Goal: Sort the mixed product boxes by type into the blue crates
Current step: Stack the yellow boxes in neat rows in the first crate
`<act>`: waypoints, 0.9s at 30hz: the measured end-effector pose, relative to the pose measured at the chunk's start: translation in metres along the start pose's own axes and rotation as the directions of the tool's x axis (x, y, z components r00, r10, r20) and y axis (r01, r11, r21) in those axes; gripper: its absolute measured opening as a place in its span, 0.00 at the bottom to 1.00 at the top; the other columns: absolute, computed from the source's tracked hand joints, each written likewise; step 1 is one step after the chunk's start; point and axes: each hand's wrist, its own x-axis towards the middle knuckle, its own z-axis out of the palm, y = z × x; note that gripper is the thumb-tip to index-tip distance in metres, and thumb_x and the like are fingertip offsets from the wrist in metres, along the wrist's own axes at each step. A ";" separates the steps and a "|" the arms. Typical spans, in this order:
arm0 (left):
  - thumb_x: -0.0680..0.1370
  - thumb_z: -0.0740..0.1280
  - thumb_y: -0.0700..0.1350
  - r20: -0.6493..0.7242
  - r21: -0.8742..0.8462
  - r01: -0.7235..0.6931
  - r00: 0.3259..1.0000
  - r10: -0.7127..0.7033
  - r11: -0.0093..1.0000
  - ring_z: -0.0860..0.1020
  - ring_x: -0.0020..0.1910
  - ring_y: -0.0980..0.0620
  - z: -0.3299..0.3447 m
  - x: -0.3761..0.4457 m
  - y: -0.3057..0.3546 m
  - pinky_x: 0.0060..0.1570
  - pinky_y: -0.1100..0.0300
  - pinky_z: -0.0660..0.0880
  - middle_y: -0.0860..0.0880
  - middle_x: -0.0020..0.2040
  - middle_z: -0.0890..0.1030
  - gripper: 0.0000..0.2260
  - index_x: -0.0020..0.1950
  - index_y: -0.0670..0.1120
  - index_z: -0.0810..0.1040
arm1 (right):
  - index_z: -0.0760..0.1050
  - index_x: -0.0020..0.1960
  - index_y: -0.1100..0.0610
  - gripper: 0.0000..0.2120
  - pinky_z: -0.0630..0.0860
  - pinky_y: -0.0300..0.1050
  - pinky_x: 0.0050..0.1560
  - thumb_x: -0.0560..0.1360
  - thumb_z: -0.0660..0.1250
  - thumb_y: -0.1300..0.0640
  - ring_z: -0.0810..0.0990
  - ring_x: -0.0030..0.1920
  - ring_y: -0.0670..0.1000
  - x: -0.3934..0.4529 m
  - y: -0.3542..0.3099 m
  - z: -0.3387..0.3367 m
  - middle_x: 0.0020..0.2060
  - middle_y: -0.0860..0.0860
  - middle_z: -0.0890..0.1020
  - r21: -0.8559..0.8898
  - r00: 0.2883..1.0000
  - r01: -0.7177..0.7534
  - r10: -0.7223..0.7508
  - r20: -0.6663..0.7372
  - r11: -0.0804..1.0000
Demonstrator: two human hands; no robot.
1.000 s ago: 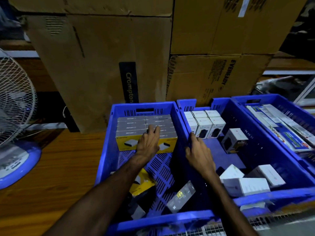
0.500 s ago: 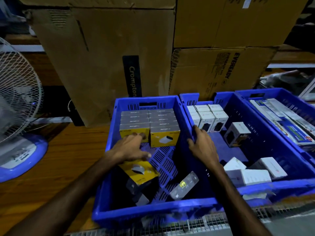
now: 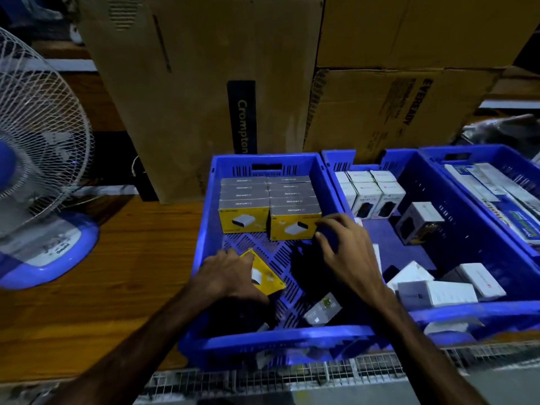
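In the left blue crate (image 3: 204, 235), two rows of grey-topped yellow boxes (image 3: 244, 219) stand at the far end. My left hand (image 3: 230, 276) lies on a loose yellow box (image 3: 267, 274) on the crate floor, fingers curled over its left edge. My right hand (image 3: 344, 249) grips the wall shared by the left and the middle crate (image 3: 409, 159). White boxes (image 3: 368, 197) stand in rows at the middle crate's far end; more white boxes (image 3: 438, 290) lie loose near its front. A small grey box (image 3: 323, 309) lies at the left crate's front.
A third blue crate (image 3: 473, 154) at the right holds long flat packs. Big cardboard cartons (image 3: 204, 83) are stacked behind the crates. A pedestal fan (image 3: 35, 159) stands at the left on the wooden table (image 3: 117, 273). A wire mesh edge (image 3: 321, 372) runs along the front.
My left hand has drawn back from the stacked yellow boxes to the loose yellow box near the front. My right hand stays on the crate wall.
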 end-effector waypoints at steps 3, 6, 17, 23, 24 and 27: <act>0.60 0.73 0.75 -0.075 -0.078 -0.060 0.996 0.054 0.995 0.74 0.65 0.39 0.004 -0.001 -0.006 0.59 0.45 0.76 0.46 0.66 0.74 0.45 0.70 0.54 0.67 | 0.81 0.62 0.51 0.14 0.78 0.51 0.56 0.79 0.67 0.50 0.83 0.55 0.51 -0.004 -0.013 0.007 0.56 0.47 0.83 0.149 0.991 0.016 -0.036 0.129 0.989; 0.58 0.75 0.70 -0.274 -0.109 -0.247 0.939 0.210 0.963 0.72 0.62 0.45 0.007 -0.004 -0.011 0.52 0.49 0.75 0.53 0.63 0.72 0.43 0.68 0.57 0.65 | 0.74 0.72 0.51 0.23 0.74 0.48 0.68 0.79 0.69 0.46 0.78 0.66 0.46 0.002 -0.022 0.014 0.66 0.46 0.80 0.276 0.937 -0.082 -0.020 0.348 0.958; 0.64 0.81 0.61 -0.743 -0.149 -0.541 0.613 0.267 0.828 0.73 0.68 0.48 0.003 -0.011 -0.023 0.60 0.48 0.76 0.53 0.71 0.74 0.48 0.79 0.52 0.63 | 0.73 0.66 0.58 0.18 0.80 0.54 0.62 0.78 0.72 0.62 0.83 0.61 0.55 0.003 -0.018 0.018 0.60 0.59 0.83 0.741 0.852 -0.441 -0.024 0.523 0.507; 0.70 0.74 0.61 -0.786 -0.309 -0.538 0.609 0.109 0.784 0.76 0.55 0.55 -0.018 -0.006 -0.039 0.55 0.51 0.77 0.54 0.57 0.83 0.29 0.67 0.50 0.80 | 0.66 0.63 0.59 0.18 0.80 0.57 0.53 0.78 0.70 0.68 0.78 0.53 0.51 0.004 -0.023 0.016 0.52 0.52 0.79 0.781 0.883 -0.359 -0.085 0.461 0.511; 0.70 0.73 0.61 -0.780 -0.292 -0.533 0.613 0.125 0.794 0.76 0.53 0.54 -0.021 -0.005 -0.041 0.53 0.50 0.77 0.54 0.55 0.83 0.27 0.65 0.49 0.82 | 0.66 0.62 0.59 0.18 0.80 0.56 0.51 0.78 0.70 0.68 0.78 0.51 0.49 0.005 -0.026 0.018 0.51 0.50 0.78 0.779 0.886 -0.348 -0.089 0.455 0.522; 0.69 0.73 0.60 -0.763 -0.209 -0.504 0.620 0.182 0.838 0.77 0.50 0.52 -0.028 -0.001 -0.044 0.48 0.50 0.76 0.54 0.52 0.82 0.23 0.60 0.50 0.84 | 0.67 0.61 0.57 0.17 0.80 0.51 0.52 0.78 0.71 0.67 0.77 0.53 0.48 0.010 -0.032 0.024 0.52 0.50 0.76 0.757 0.902 -0.278 -0.111 0.418 0.591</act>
